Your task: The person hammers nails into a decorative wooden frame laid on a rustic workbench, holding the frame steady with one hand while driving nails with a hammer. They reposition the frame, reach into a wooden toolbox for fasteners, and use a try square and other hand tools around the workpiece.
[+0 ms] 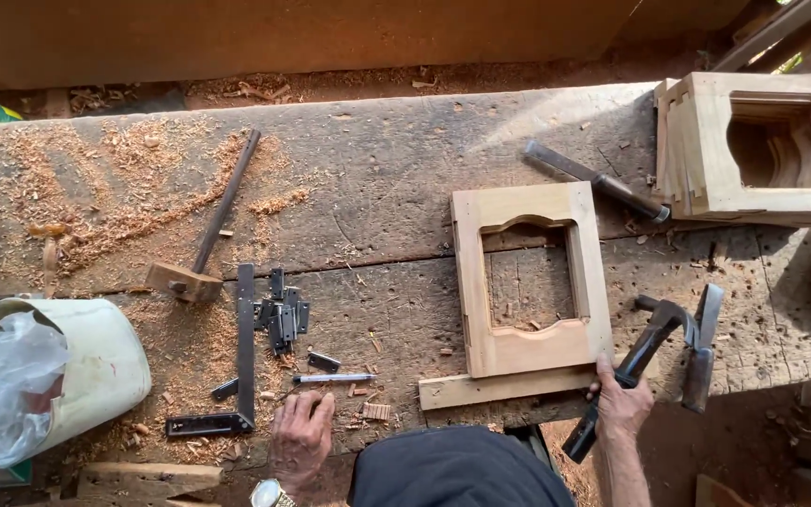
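Under right hand, hammer handle half-hidden

Sunlight is falling across a worn, sawdust-strewn plank workbench, a brown board wall is running behind it, and reddish dirt floor is showing below.

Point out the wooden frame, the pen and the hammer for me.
wooden frame (529, 351): head view, bottom rail.
pen (335, 378): head view, middle of its barrel.
hammer (643, 355): head view, handle above the right hand (623, 406).
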